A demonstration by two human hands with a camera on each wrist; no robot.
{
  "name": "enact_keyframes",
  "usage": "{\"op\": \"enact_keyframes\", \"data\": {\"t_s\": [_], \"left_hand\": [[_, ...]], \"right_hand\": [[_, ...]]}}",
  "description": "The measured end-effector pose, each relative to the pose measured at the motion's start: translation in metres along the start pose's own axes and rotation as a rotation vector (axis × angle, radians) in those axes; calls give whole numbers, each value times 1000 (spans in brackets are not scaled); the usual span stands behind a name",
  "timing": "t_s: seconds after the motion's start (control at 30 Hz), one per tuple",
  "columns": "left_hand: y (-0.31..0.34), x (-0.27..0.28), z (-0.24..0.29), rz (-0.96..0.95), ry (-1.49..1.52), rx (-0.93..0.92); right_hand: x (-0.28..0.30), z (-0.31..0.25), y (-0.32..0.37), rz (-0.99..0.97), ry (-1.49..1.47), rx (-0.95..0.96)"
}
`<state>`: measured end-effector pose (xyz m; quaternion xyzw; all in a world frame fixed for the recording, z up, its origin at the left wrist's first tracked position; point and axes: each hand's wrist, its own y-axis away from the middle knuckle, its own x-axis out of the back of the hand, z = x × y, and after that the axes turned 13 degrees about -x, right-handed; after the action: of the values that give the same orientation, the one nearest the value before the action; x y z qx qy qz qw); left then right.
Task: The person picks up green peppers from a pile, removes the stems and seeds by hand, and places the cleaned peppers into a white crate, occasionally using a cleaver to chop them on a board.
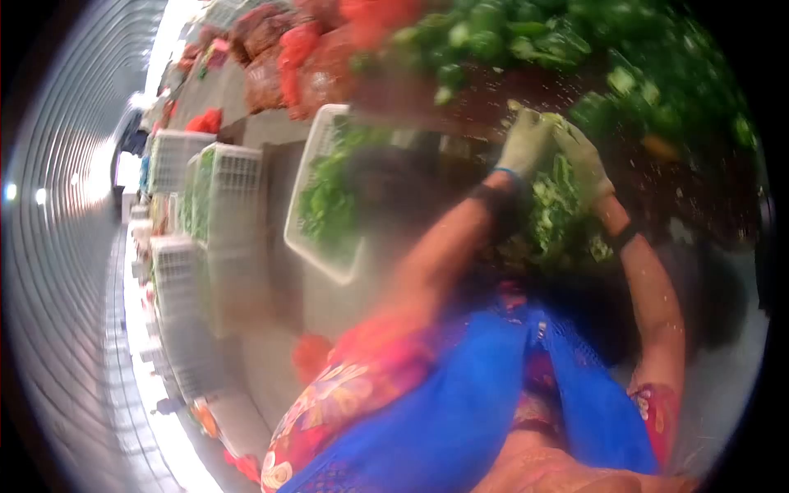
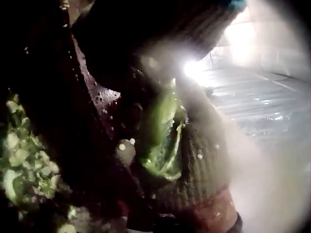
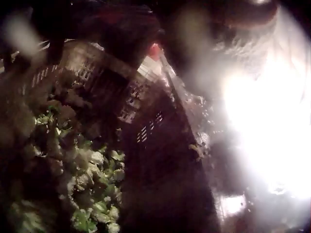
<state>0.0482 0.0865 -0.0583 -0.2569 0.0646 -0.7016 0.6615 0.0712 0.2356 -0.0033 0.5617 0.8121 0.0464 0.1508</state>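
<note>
Right of the white crate [image 1: 329, 267], a green pepper [image 2: 163, 128] is clasped in the curled fingers of the gloved left hand [image 1: 526, 144]; the gloved right hand [image 1: 585, 160] is laid against it, its grip not discernible.

Blurred fisheye head view; dim, glare-washed wrist views.

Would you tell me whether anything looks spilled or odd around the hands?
Pale seeds cling to the glove round a split-open pepper, and pale specks lie scattered over the dark surface. Nothing else stands out.
</note>
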Motion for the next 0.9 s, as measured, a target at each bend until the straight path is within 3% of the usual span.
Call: {"op": "enact_keyframes", "data": {"t_s": [0.03,0.1,0.23,0.3,0.33,0.37,0.4,0.43,0.5,0.57,0.6,0.63,0.7,0.73,0.83,0.9], "left_hand": [[-11,9,66,96,369,513],[3,5,31,16,138,61],[-5,16,86,-119,100,153],[-15,22,114,-229,163,623],[-9,20,113,-89,262,571],[-6,17,100,-84,265,575],[-3,12,80,-70,272,425],[-2,12,78,-54,275,274],[10,11,76,-32,232,242],[12,12,83,-168,-218,-2],[16,8,89,95,468,440],[17,11,86,101,472,450],[18,18,79,147,1236,721],[22,17,81,158,1240,731],[27,7,86,58,766,434],[23,5,76,49,812,522]], "right_hand": [[-2,-3,5,37,-4,-16],[-2,-10,12,27,-65,-130],[22,19,-2,-50,-16,-37],[18,3,10,-75,-6,-136],[17,2,12,-77,-2,-142],[17,2,12,-73,187,100],[16,4,13,-72,373,340],[16,5,13,-81,373,334],[17,7,16,-15,484,362],[12,0,25,-40,394,288],[9,-5,30,-57,300,216],[5,-10,33,-61,302,204],[-3,-17,38,-88,-122,-60],[-2,-15,39,-91,-121,-75],[9,-8,33,-112,3,-32],[15,-4,28,-114,45,-34]]}}
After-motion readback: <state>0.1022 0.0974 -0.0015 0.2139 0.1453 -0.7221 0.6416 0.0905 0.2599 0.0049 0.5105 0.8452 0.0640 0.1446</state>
